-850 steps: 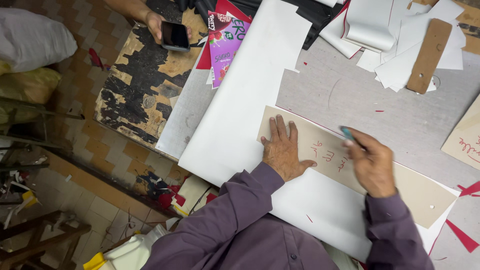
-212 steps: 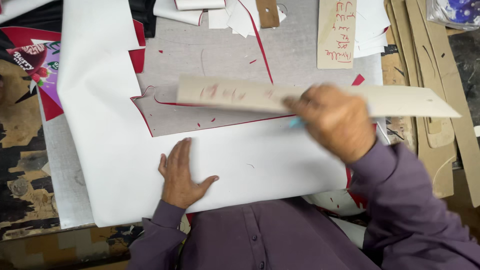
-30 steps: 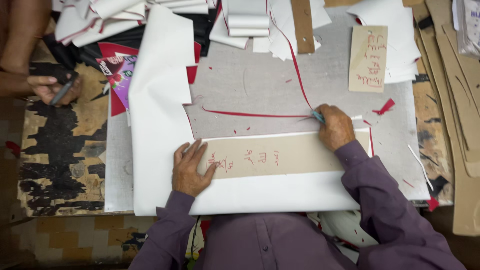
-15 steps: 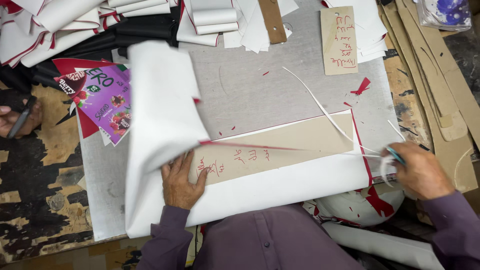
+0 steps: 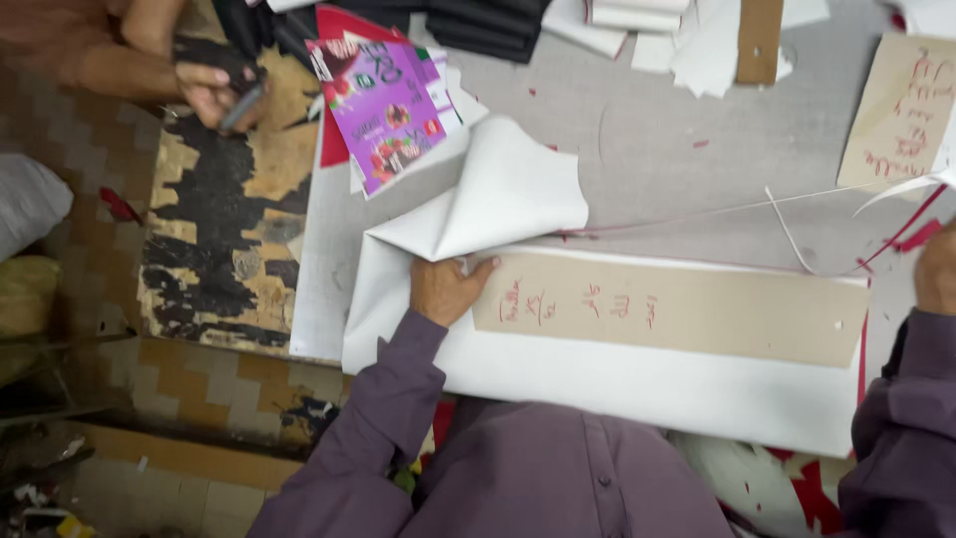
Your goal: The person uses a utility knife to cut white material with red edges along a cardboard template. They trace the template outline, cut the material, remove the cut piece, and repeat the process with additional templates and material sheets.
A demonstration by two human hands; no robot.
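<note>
My left hand [image 5: 445, 287] presses flat on the left end of a long tan cardboard template [image 5: 677, 309] with red handwriting. The template lies on a white sheet [image 5: 637, 384] spread over the grey table [image 5: 657, 139]. The sheet's upper left part [image 5: 488, 199] is folded back over itself beside my fingers. My right hand [image 5: 936, 274] sits at the frame's right edge past the template's end, mostly cut off. What it holds is hidden. A thin white trimmed strip [image 5: 787, 224] trails across the table above the template.
Another person's hand [image 5: 214, 90] holds a dark object at the upper left over a worn wooden board [image 5: 214, 239]. A purple printed packet [image 5: 383, 100] lies near it. A second tan template [image 5: 896, 115] and stacked white pieces [image 5: 637, 20] lie at the back.
The view has shifted left. My right hand has moved further right, almost out of view. The white sheet's left part has folded further over. My left hand stays on the template.
</note>
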